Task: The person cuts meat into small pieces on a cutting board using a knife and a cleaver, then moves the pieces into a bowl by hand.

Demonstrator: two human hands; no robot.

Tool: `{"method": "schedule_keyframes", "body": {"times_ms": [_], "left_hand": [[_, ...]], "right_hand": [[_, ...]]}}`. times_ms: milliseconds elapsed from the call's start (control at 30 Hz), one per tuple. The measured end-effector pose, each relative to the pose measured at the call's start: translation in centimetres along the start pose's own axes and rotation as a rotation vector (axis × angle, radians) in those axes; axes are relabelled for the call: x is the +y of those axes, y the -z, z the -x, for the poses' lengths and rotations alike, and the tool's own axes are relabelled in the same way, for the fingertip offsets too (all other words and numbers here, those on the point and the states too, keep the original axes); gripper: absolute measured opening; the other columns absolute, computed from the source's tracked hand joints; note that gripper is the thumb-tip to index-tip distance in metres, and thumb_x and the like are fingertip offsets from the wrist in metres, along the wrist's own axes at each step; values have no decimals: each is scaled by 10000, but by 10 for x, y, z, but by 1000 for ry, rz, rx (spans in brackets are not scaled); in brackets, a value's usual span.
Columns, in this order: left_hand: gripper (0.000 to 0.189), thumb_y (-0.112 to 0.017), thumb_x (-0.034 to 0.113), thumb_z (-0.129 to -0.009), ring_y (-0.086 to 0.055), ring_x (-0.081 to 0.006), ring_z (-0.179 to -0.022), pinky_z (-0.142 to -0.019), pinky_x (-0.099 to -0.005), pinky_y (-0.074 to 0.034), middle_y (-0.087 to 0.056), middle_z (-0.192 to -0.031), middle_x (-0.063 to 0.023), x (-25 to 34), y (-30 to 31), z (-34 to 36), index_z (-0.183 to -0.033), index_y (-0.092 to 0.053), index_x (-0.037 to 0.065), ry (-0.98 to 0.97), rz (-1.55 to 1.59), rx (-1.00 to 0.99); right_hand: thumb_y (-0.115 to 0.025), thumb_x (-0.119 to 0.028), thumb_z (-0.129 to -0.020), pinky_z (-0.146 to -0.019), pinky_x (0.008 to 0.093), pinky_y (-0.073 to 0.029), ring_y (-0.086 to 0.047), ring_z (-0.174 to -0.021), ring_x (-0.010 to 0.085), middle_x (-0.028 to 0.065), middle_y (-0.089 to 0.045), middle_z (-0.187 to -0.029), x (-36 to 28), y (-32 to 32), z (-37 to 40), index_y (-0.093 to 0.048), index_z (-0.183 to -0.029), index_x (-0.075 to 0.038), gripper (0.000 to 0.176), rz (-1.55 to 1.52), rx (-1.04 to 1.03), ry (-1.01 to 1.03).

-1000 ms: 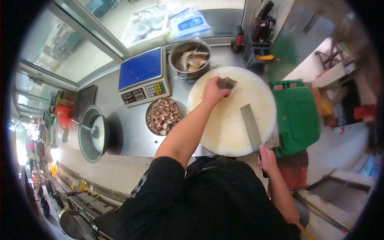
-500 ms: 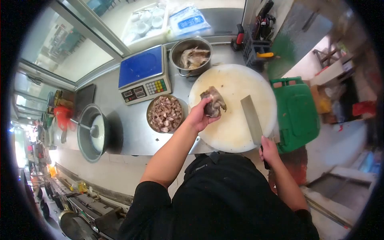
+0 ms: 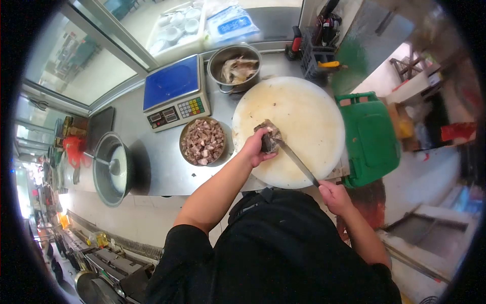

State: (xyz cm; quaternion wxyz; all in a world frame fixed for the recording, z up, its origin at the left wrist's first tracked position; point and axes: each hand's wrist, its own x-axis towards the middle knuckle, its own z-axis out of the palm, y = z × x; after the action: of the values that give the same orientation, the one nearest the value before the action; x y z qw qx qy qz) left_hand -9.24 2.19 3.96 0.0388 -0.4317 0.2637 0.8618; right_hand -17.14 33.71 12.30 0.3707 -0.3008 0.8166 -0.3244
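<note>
A steel counter (image 3: 162,172) is seen from above, and everything on it is placed here by the round white board (image 3: 304,109), which lies at the counter's near edge, right in front of the person. Just right of the board a green bin (image 3: 372,137) stands, touching or almost touching its rim. Well left of the board a wide basin (image 3: 109,167) with a ladle in it is set. Behind and left of the board a blue-topped scale (image 3: 174,91) is parked, and directly behind the board there is a pot (image 3: 234,68) of pale scraps. A bowl (image 3: 203,142) of cubed meat is kept just beside the board's left rim, probably so that cut pieces can be moved across quickly.

On the board, near its left-centre, the meat (image 3: 268,136) is lying. It is gripped by the left hand (image 3: 255,149), whose fingers are curled over it from the left, seemingly to pin it against sliding. The left forearm is stretched forward across the counter's edge.

The cleaver (image 3: 296,161) is held by its handle in the closed right hand (image 3: 334,195), off the board's near rim. The blade is turned on edge and angled up-left, its tip meeting the meat.
</note>
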Motion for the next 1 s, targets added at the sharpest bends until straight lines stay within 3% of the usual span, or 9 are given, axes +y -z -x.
{"method": "schedule_keyframes", "body": {"times_ms": [200, 400, 500, 800, 900, 967, 1000], "left_hand": [[364, -502, 344, -942, -673, -235, -964, -716, -435, -586, -675, -1118, -70, -12, 3, -8, -1236, -576, 144, -35, -152, 91], [403, -495, 322, -920, -673, -254, -986, -753, -441, -593, -669, -1150, -93, -13, 8, -2, -1266, -561, 124, -42, -97, 9], [388, -502, 326, -918, -685, -240, -905, -767, -418, -603, -684, -1091, -83, -16, 8, -2, -1237, -563, 114, -26, -29, -48], [458, -478, 341, -934, -651, -303, -1083, -847, -481, -598, -623, -1243, -131, -31, 2, -9, -1317, -526, 95, -5, 18, -56], [490, -467, 442, -957, -675, -325, -1017, -794, -469, -602, -665, -1143, -158, -32, -4, -4, -1272, -570, 81, 38, -229, -14], [633, -435, 596, -960, -698, -307, -937, -738, -424, -599, -697, -992, -191, -18, -12, 12, -1207, -617, 42, 170, -771, 83], [801, -368, 715, -939, -705, -355, -880, -772, -427, -581, -699, -849, -223, -11, -10, 12, -1159, -639, -6, 150, -1142, 112]], "right_hand": [[-527, -353, -997, -880, 409, -524, -690, -1011, 382, 260, -693, -1066, -2, -3, -4, -662, -1207, -21, 415, -13, -7, -95], [-496, -391, -1011, -860, 428, -522, -677, -991, 416, 270, -689, -1023, -3, -3, -4, -665, -1188, -19, 445, 28, 37, -134], [-497, -381, -1013, -860, 425, -520, -682, -985, 404, 265, -692, -1025, -1, -4, -4, -668, -1181, -20, 433, 44, 27, -126], [-488, -375, -1021, -833, 431, -517, -693, -937, 375, 250, -699, -993, -19, -4, -16, -680, -1137, -21, 419, -27, -111, -187], [-460, -388, -1030, -827, 446, -508, -678, -920, 400, 259, -690, -971, -14, -18, -24, -678, -1081, -7, 443, -29, -54, -141], [-435, -411, -1038, -854, 457, -498, -660, -955, 424, 264, -685, -987, -19, -25, -31, -671, -1073, 4, 478, -33, 1, -158], [-435, -411, -1038, -854, 457, -498, -660, -955, 424, 264, -685, -987, -25, -23, -35, -671, -1073, 4, 478, -32, 0, -158]]}}
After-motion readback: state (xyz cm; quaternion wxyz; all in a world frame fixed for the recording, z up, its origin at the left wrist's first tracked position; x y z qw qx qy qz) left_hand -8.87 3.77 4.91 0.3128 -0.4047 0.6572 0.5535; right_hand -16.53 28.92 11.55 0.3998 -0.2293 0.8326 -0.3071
